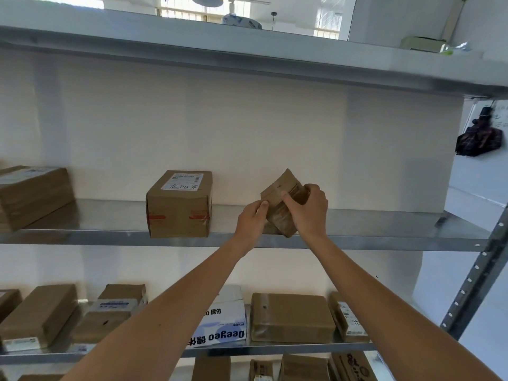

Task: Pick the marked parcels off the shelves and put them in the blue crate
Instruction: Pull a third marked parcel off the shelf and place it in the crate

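A small brown parcel [280, 198] is tilted up on one corner at the front edge of the middle metal shelf [371, 237]. My left hand [251, 221] pinches its left side with thumb and fingers. My right hand [309, 207] grips its right side, fingers curled over the top. A larger brown box [178, 204] with a white label and handwriting stands upright to the left on the same shelf. The blue crate is out of view.
A stack of flat brown parcels [30, 196] lies at the shelf's far left. The lower shelf holds several brown parcels [291, 317] and a white-and-blue Deeyeo box [222, 323]. A perforated metal upright [478, 273] stands at the right. A dark folded umbrella [479, 138] hangs beyond.
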`<state>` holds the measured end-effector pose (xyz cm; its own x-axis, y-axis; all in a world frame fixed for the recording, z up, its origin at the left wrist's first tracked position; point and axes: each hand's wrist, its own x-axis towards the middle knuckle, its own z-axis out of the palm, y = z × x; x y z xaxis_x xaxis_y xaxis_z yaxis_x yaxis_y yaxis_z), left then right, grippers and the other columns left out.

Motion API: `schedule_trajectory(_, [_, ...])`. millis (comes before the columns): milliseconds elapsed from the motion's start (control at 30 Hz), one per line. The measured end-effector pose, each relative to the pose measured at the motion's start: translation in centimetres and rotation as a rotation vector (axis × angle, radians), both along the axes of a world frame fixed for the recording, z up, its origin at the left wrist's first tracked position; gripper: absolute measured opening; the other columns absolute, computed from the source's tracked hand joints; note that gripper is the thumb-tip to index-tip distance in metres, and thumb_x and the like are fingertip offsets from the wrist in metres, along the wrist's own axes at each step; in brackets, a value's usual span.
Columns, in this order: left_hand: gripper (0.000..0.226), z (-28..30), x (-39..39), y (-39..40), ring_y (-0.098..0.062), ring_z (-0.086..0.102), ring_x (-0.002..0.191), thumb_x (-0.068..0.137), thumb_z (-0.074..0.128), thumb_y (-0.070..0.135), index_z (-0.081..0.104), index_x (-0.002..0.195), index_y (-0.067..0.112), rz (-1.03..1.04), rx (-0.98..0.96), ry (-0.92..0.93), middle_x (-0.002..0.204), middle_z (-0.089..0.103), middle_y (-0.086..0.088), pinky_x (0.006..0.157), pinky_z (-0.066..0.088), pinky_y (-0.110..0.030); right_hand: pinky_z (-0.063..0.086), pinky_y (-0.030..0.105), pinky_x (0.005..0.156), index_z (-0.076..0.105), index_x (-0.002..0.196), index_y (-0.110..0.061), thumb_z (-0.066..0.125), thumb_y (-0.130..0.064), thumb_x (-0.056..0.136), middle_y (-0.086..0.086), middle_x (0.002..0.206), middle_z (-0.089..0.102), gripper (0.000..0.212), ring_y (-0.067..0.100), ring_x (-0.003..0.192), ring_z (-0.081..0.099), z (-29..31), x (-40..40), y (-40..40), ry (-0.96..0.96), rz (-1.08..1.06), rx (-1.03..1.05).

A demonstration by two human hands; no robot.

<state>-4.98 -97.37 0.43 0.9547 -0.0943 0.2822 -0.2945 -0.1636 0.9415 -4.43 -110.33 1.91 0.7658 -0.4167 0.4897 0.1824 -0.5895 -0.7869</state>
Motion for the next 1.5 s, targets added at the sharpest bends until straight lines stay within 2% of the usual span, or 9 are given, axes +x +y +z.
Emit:
schedule_trajectory(433, [0.021,3.1,0.2,0.0,-0.013,0.05,0.097,0.102,0.04,0.037,0.055,0.104,0.022,-0.069,-0.311,0.163,0.095,0.052,0.009,0.087,0.038,-0.025,0.041,0.04,0.1,0.051,0.127,-0.009,0.071,-0.045,0.082,0.009,0.139,0.045,0.061,0.025,0.126,0.04,0.1,-0.5,1.1,-0.018,0.009,-0.54])
schedule_trajectory(533, [0.026,3.6,0.1,-0.7,-0.005,0.055,0.08,0.102,0.042,0.039,0.058,0.087,0.024,-0.125,-0.3,0.225,0.087,0.057,0.011,0.067,0.043,-0.019,0.039,0.044,0.105,0.05,0.131,-0.011,0.072,-0.047,0.08,0.008,0.142,0.045,0.066,0.027,0.131,0.037,-0.3,-0.2,1.1,-0.037,0.016,-0.563])
schedule_trajectory(633, [0.028,3.5,0.2,-1.1,-0.004,0.059,0.077,0.1,0.045,0.038,0.064,0.1,0.017,-0.126,-0.291,0.256,0.09,0.065,0.006,0.056,0.043,-0.015,0.032,0.046,0.112,0.041,0.142,-0.017,0.069,-0.05,0.082,0.004,0.145,0.045,0.074,0.026,0.137,0.034,-0.8,-0.7,0.7,-0.109,0.004,-0.342])
schedule_trajectory(733, [0.032,3.1,0.4,-1.4,-0.009,0.061,0.084,0.1,0.045,0.037,0.063,0.11,0.013,-0.104,-0.284,0.246,0.102,0.066,-0.002,0.061,0.045,-0.021,0.036,0.046,0.11,0.033,0.148,-0.015,0.057,-0.06,0.087,0.008,0.148,0.042,0.08,0.027,0.136,0.038,-0.8,-1.4,0.1,0.012,0.016,0.27])
schedule_trajectory(833, [0.038,2.6,0.4,-1.5,-0.018,0.063,0.091,0.1,0.042,0.038,0.063,0.116,0.011,-0.053,-0.305,0.253,0.105,0.066,-0.008,0.066,0.049,-0.026,0.048,0.033,0.085,0.059,0.119,-0.016,0.039,-0.07,0.09,0.007,0.117,0.063,0.065,0.021,0.105,0.059,-0.6,-2.5,0.0,0.267,0.124,0.596])
schedule_trajectory(933, [0.039,2.4,0.5,-1.2,-0.024,0.061,0.1,0.101,0.038,0.034,0.057,0.124,0.008,-0.021,-0.347,0.258,0.112,0.064,-0.012,0.072,0.051,-0.028,0.048,0.029,0.084,0.063,0.099,-0.026,0.031,-0.068,0.095,0.001,0.102,0.067,0.053,0.015,0.094,0.061,-0.7,-3.1,0.2,0.273,0.255,0.666])
schedule_trajectory(1067, [0.047,2.2,0.4,-0.7,-0.031,0.055,0.117,0.102,0.037,0.027,0.027,0.148,0.026,-0.057,-0.435,0.265,0.131,0.053,-0.011,0.094,0.05,-0.042,0.055,0.033,0.077,0.061,0.115,-0.017,0.032,-0.05,0.103,0.008,0.111,0.068,0.045,0.02,0.097,0.064,-0.2,-2.9,0.4,0.228,0.32,0.86])
schedule_trajectory(1333, [0.031,2.0,1.1,-0.2,-0.031,0.058,0.104,0.102,0.037,0.007,0.06,0.122,0.004,0.109,-0.421,0.239,0.116,0.06,-0.015,0.09,0.052,-0.043,0.052,0.038,0.094,0.035,0.147,-0.019,0.066,-0.035,0.091,0.008,0.137,0.052,0.066,0.026,0.119,0.056,-0.5,-1.8,0.5,0.14,0.228,0.77])
schedule_trajectory(1500, [0.041,2.2,1.0,0.4,-0.027,0.066,0.092,0.094,0.051,0.048,0.065,0.093,0.01,0.097,-0.284,0.278,0.095,0.068,-0.012,0.083,0.053,-0.034,0.05,0.025,0.072,0.062,0.121,-0.012,0.074,-0.022,0.082,0.008,0.118,0.067,0.043,0.024,0.106,0.064,-0.8,-1.4,1.0,0.091,0.243,0.653])
